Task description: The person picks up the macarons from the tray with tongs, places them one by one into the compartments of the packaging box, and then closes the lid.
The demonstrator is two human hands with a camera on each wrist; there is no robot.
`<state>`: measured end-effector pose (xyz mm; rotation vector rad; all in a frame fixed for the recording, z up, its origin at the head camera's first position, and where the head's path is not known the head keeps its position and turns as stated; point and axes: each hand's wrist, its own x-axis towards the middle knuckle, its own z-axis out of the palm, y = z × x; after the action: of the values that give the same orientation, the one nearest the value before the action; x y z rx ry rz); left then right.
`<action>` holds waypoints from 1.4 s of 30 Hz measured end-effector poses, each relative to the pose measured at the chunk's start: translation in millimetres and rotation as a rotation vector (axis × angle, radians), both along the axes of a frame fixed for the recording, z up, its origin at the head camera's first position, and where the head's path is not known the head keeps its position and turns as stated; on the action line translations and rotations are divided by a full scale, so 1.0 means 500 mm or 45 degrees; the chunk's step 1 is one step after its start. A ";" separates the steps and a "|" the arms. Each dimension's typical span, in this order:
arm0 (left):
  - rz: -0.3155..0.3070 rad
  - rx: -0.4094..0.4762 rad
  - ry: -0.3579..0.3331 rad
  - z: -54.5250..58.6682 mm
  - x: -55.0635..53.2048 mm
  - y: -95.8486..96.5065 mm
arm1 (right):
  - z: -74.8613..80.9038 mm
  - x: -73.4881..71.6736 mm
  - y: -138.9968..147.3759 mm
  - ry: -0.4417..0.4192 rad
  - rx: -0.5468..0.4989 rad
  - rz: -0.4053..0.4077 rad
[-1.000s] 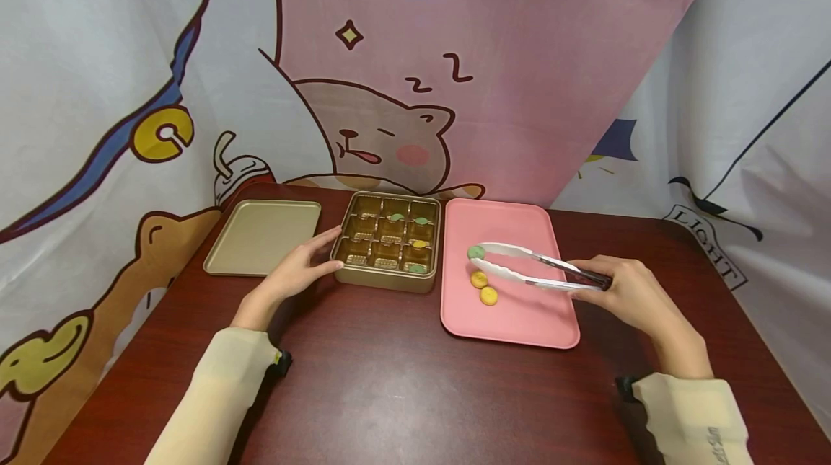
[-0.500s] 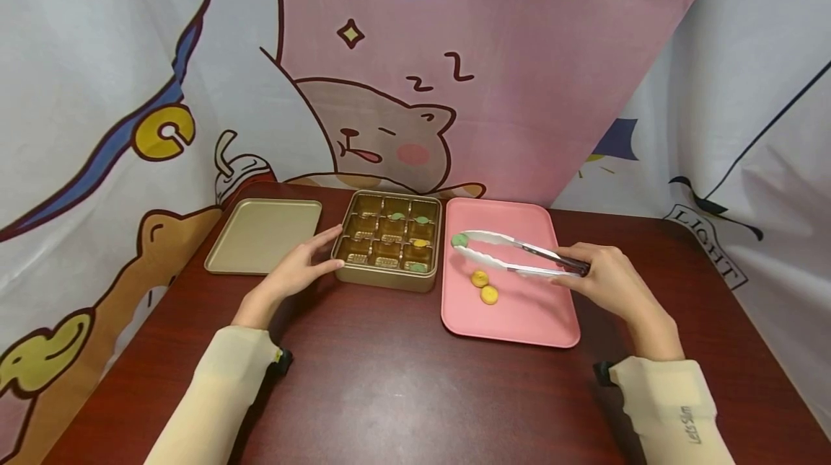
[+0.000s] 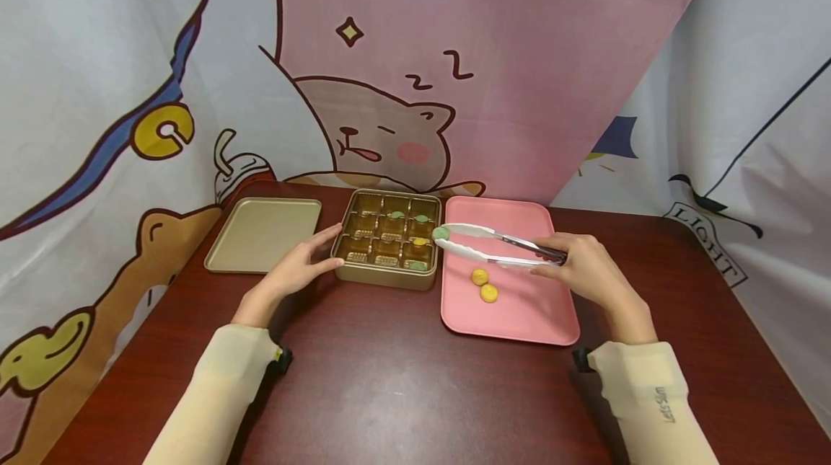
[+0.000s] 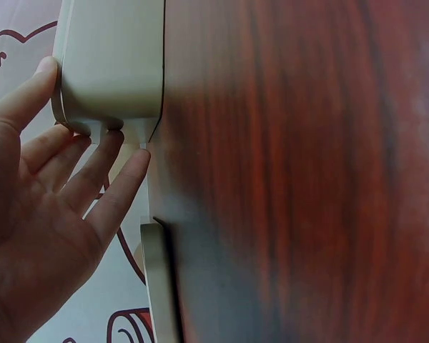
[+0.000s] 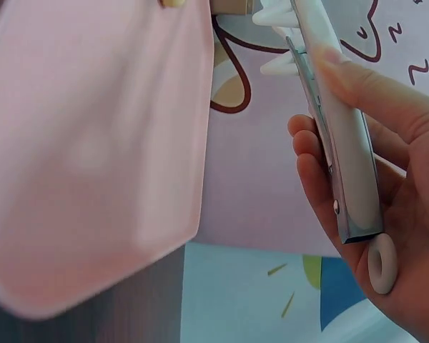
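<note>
My right hand (image 3: 587, 269) grips a pair of tongs (image 3: 503, 260) by the handle end. Between the white tips of the tongs is a round green piece (image 3: 441, 233), held at the right rim of a gold box (image 3: 384, 276). That box has a clear divided insert, with several green pieces and a yellow one in its compartments. My left hand (image 3: 293, 274) rests against the box's left side, fingers extended; in the left wrist view its fingertips touch the box (image 4: 113, 64). Two yellow coin-like pieces (image 3: 489, 293) lie on the pink tray (image 3: 519, 321).
A flat gold lid (image 3: 262, 231) lies left of the box on the dark red wooden table (image 3: 389, 378). Right beside the box stands the pink tray. Behind the table hangs a printed curtain (image 3: 519, 76) with cartoon animals.
My right hand has carried the tongs and the green piece leftward from above the pink tray to the box's right rim. The left hand has stayed at the box.
</note>
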<state>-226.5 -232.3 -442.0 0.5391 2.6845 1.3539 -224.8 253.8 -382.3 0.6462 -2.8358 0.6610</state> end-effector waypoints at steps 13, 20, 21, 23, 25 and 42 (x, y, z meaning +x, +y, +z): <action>0.004 0.003 -0.011 0.000 -0.001 0.000 | 0.008 -0.030 -0.057 0.017 -0.019 0.060; 0.005 0.001 -0.010 0.001 0.000 0.001 | 0.005 -0.043 -0.080 0.022 -0.005 0.085; 0.005 -0.001 -0.010 0.001 0.000 0.001 | 0.005 -0.044 -0.084 0.024 -0.002 0.087; 0.004 -0.001 -0.010 0.002 0.001 0.001 | 0.005 -0.046 -0.090 0.027 0.003 0.091; 0.004 -0.002 -0.010 0.002 0.001 0.001 | 0.005 -0.048 -0.096 0.030 0.003 0.092; 0.006 -0.019 0.014 0.000 0.002 0.001 | 0.002 -0.058 -0.131 0.008 -0.044 0.131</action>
<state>-225.7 -232.0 -442.0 0.5400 2.7043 1.3346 -253.6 188.1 -381.5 0.7918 -2.7942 0.7208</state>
